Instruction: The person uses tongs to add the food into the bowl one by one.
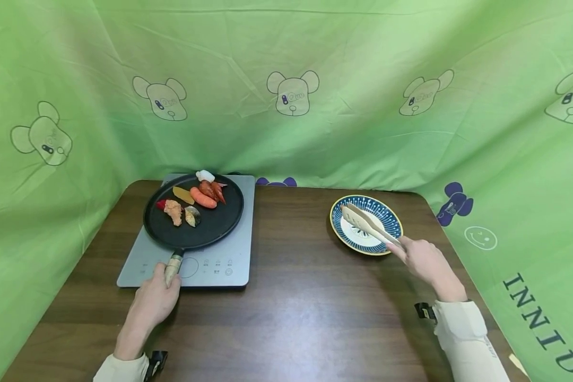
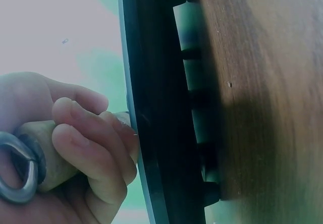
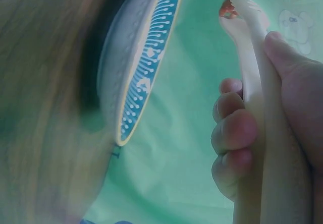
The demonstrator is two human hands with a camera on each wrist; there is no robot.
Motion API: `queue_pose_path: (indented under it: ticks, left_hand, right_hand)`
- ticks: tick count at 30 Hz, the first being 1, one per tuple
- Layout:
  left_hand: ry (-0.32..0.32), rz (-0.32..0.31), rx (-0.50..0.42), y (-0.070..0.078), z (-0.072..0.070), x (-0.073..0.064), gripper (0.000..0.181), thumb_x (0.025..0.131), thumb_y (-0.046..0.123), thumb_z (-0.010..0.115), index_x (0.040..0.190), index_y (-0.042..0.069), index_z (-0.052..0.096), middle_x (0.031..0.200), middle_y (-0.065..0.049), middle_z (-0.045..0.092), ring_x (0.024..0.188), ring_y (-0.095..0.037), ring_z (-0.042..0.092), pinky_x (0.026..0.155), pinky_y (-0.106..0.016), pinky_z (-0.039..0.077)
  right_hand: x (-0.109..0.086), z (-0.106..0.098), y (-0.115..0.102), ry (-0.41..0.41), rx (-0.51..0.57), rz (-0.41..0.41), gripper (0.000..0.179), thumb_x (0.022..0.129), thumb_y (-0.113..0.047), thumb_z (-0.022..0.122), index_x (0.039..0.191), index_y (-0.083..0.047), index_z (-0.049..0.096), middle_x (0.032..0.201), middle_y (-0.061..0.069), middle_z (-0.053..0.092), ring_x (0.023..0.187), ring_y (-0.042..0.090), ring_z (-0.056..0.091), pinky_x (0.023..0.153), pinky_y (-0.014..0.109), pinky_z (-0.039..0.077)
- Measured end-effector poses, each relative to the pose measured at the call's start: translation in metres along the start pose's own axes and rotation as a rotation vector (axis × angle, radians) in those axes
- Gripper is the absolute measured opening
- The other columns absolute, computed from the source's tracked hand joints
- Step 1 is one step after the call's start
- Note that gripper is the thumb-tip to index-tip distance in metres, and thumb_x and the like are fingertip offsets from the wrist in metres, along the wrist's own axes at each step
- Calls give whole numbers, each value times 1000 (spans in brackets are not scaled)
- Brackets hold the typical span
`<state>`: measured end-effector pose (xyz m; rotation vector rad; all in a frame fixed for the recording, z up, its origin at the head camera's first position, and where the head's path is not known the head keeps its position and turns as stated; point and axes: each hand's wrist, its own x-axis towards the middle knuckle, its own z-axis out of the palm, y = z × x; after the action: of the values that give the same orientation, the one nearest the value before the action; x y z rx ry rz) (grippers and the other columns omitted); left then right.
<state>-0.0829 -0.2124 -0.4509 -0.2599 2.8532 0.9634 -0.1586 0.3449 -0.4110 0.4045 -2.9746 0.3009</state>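
My left hand (image 1: 153, 300) grips the handle (image 1: 174, 264) of a black, flat round pan (image 1: 210, 231). In the left wrist view the fingers curl round that handle, which ends in a metal ring (image 2: 22, 168). On the pan lie a pink sausage (image 1: 202, 198), a yellow slice (image 1: 183, 195), a brown fried piece (image 1: 174, 212) and several other food pieces. Beige tongs (image 1: 367, 225) are held in my right hand (image 1: 427, 262), above a blue-patterned plate (image 1: 392, 222). Between the tong tips shows a small orange-red piece (image 3: 228, 9), mostly hidden by them.
The pan stands on a grey induction cooker (image 1: 239, 249) at the table's left side. A brown wooden table (image 1: 305, 297) spans between cooker and plate. Green curtain (image 1: 239, 138) with bear drawings hangs behind and along both sides.
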Motion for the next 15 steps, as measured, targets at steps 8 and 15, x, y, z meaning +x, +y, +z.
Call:
queue_pose_path:
  ticks: [8, 15]
  left_hand:
    - [-2, -6, 0, 0, 0, 0, 47, 97, 26, 39, 128, -6, 27, 69, -13, 46, 51, -23, 45, 45, -35, 35]
    - [-3, 0, -5, 0, 0, 0, 47, 97, 27, 38, 129, -6, 26, 69, -13, 46, 51, -24, 45, 45, -35, 35]
  right_hand:
    - [8, 0, -14, 61, -6, -46, 34, 96, -40, 52, 73, -16, 46, 55, -3, 37, 50, 20, 42, 50, 41, 35]
    - [16, -2, -31, 82, 23, -61, 35, 96, -41, 52, 72, -17, 43, 54, -2, 36, 50, 20, 41, 49, 40, 34]
